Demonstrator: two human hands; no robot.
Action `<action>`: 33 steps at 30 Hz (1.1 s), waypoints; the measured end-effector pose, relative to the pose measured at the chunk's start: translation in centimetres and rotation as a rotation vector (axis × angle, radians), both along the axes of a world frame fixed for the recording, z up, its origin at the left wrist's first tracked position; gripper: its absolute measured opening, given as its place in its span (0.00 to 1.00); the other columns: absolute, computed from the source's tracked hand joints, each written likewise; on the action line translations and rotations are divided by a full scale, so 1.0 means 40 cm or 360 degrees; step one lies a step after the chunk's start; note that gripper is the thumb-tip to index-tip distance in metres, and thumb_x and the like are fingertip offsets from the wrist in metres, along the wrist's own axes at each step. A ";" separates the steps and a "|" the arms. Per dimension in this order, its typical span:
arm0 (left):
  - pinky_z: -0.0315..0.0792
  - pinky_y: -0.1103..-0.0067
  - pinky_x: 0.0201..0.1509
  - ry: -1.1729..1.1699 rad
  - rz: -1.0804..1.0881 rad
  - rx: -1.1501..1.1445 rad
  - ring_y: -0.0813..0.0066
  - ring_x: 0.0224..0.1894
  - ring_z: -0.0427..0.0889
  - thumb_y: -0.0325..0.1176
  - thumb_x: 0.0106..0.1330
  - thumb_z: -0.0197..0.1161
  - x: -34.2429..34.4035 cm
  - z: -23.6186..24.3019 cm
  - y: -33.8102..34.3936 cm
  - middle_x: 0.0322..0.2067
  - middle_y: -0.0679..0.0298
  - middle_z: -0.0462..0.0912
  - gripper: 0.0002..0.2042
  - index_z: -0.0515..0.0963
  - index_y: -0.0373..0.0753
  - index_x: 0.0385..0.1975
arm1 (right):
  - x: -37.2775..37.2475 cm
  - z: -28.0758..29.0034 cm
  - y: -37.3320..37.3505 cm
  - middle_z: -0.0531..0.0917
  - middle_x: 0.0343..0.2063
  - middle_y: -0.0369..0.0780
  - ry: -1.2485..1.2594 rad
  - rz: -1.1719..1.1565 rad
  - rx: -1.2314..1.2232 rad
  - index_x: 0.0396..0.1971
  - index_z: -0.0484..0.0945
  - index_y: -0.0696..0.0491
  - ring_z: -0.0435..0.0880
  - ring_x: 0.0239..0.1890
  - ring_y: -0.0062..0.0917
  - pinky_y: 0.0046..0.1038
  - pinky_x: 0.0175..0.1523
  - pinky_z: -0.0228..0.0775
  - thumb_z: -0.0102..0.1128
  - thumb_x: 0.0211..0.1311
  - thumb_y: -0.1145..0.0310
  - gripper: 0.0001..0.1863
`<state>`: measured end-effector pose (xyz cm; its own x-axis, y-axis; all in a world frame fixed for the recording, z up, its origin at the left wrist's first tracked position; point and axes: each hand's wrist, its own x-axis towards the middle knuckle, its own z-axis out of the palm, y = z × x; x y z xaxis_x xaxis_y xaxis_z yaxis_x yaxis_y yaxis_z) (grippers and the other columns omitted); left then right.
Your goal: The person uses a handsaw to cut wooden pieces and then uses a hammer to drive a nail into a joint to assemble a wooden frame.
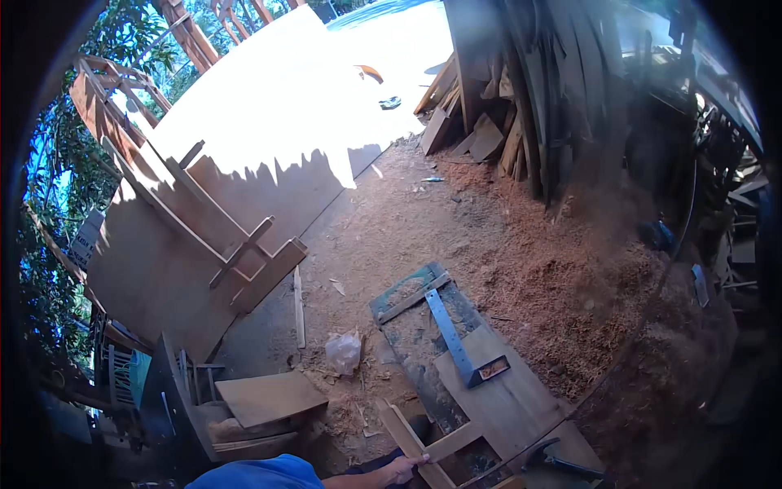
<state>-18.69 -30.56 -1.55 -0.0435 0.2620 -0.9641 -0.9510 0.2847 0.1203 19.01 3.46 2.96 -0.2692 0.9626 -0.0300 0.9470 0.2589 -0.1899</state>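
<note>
My left hand [398,470] comes in from the lower edge beside a blue sleeve [257,473]. Its fingers are closed on a light wooden frame [454,442], close to where two of the strips meet. The frame lies at the near end of a dusty, dark workbench [397,334]. A flat wooden board [498,397] rests on the bench beyond the frame, and a metal carpenter's square [449,330] lies partly across it. Right of the frame is a dark tool [562,466] whose kind I cannot make out. My right hand does not show.
Wood shavings [562,293] cover the ground on the right. Upright boards and offcuts [481,134] lean at the back. A large plywood sheet [163,261] with wooden pieces on it fills the left. Near me are a crumpled plastic bag [344,353] and a smaller panel [273,398].
</note>
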 end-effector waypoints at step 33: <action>0.74 0.58 0.54 0.0782 -0.3245 0.1132 0.41 0.48 0.79 0.43 0.69 0.57 0.311 0.310 0.109 0.45 0.40 0.78 0.21 0.71 0.30 0.51 | 0.237 -0.016 -0.395 0.78 0.34 0.40 -0.0622 -0.0252 -0.0309 0.48 0.75 0.49 0.83 0.35 0.37 0.37 0.39 0.76 0.54 0.63 0.67 0.13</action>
